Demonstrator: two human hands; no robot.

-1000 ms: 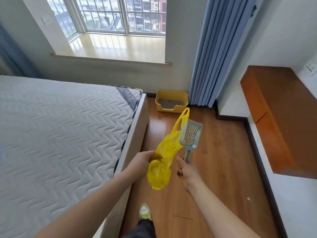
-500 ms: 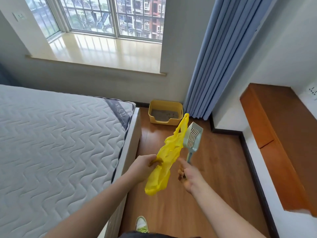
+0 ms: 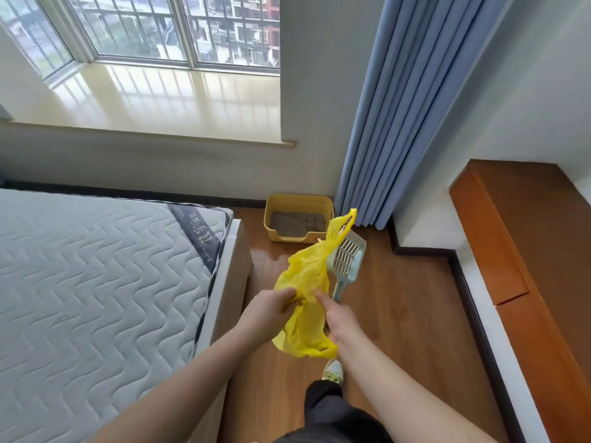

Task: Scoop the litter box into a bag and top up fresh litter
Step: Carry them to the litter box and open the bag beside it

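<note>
A yellow litter box [image 3: 299, 201] with grey litter inside stands on the wood floor against the far wall, beside the curtain. In front of me hangs a crumpled yellow plastic bag [image 3: 308, 289], pinched at its left side by my left hand [image 3: 270, 310]. My right hand [image 3: 339, 318] grips the handle of a pale grey-green slotted litter scoop [image 3: 347, 260], blade pointing up and away, and its fingers also touch the bag. The bag covers the scoop's left edge and part of the handle. Both hands are well short of the litter box.
A bed with a grey quilted mattress [image 3: 96, 282] fills the left. A blue curtain [image 3: 399, 107] hangs at the right of the box. A wooden cabinet [image 3: 527, 251] runs along the right wall. The wood floor [image 3: 399, 314] forms a lane between them. My leg and shoe [image 3: 332, 372] are below.
I have walked closer to the litter box, which now looks larger. The bag has shifted between my hands and hangs lower; both hands keep their hold.
</note>
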